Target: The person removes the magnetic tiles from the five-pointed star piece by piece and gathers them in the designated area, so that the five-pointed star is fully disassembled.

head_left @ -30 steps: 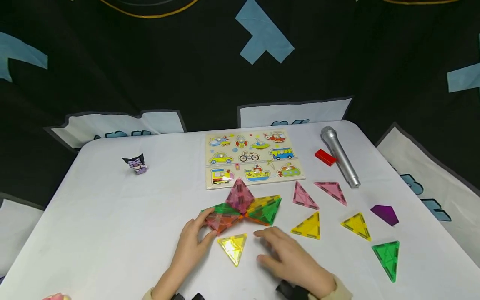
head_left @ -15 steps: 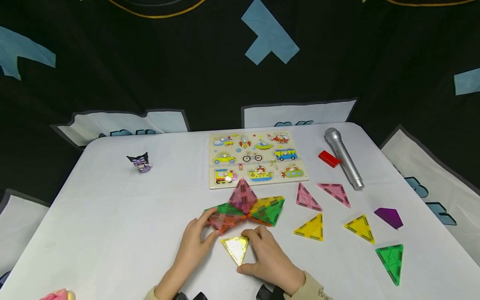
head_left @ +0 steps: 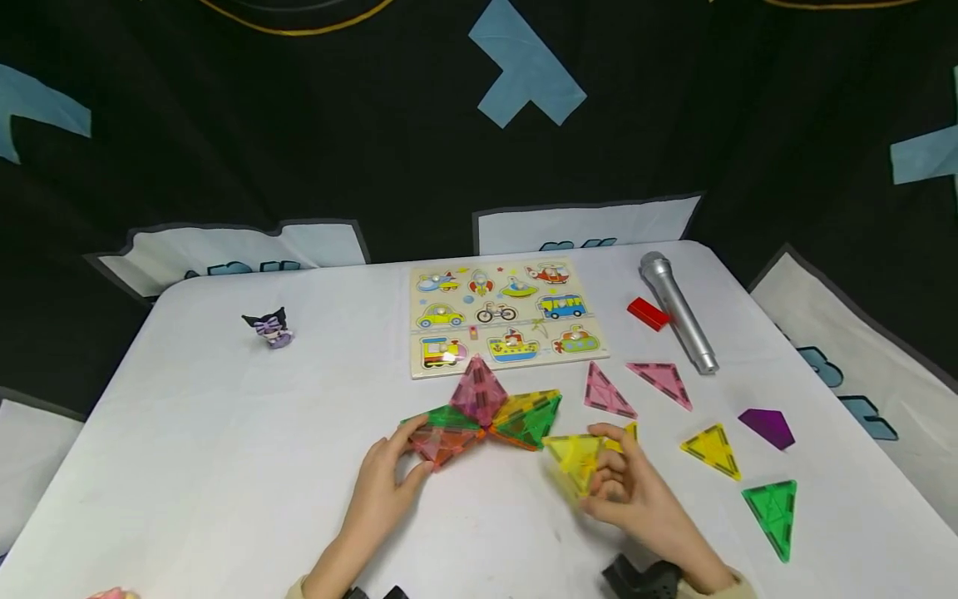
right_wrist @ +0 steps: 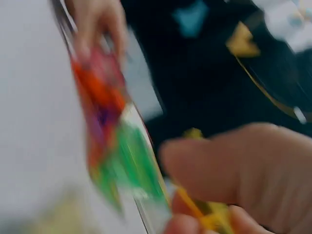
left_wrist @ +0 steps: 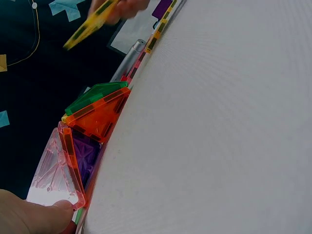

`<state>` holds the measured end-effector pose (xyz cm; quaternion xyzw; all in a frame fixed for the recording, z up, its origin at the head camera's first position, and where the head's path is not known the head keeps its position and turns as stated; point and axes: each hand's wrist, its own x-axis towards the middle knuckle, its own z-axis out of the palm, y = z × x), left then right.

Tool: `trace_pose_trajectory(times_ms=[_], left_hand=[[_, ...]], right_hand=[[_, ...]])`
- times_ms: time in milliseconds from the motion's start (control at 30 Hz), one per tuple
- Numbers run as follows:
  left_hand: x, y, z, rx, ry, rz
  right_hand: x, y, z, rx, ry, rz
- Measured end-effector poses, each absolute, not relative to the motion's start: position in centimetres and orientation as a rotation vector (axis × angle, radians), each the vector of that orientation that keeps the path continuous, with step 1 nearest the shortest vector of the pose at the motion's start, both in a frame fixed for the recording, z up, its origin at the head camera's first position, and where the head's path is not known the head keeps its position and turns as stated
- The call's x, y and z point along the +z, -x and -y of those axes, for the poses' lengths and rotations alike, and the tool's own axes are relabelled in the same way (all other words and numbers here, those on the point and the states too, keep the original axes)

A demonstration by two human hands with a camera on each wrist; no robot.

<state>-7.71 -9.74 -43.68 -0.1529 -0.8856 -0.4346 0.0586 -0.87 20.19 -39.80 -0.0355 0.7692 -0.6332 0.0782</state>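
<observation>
A cluster of translucent magnetic tile pyramids in pink, green, orange and yellow sits mid-table. My left hand grips its left pyramid; in the left wrist view my thumb presses that pyramid's pink tile beside the orange tile. My right hand pinches a yellow triangle tile, lifted off the table to the right of the cluster. The same tile shows in the left wrist view. The right wrist view is blurred, with fingers over something yellow.
Behind the cluster lies a vehicle puzzle board. A silver microphone and a red block lie at the back right, a small figurine at the left. Loose tiles lie on the right: pink, yellow, purple, green.
My right hand reached the yellow tile lying in front of the cluster, picked it up and carried it to the right, off the table. The left hand kept its grip.
</observation>
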Motion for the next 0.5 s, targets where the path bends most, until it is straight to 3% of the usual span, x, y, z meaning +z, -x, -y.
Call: trace_pose_trajectory(times_ms=[233, 500], left_hand=[[-43.7, 7.7, 9.9, -1.324, 0.458, 2.686], [-43.9, 7.8, 9.8, -1.462, 0.436, 2.605]], right_hand=[[-39.5, -2.7, -27.3, -1.536, -0.447, -2.407], [-40.0, -3.3, -28.5, -1.113, -0.555, -2.472]])
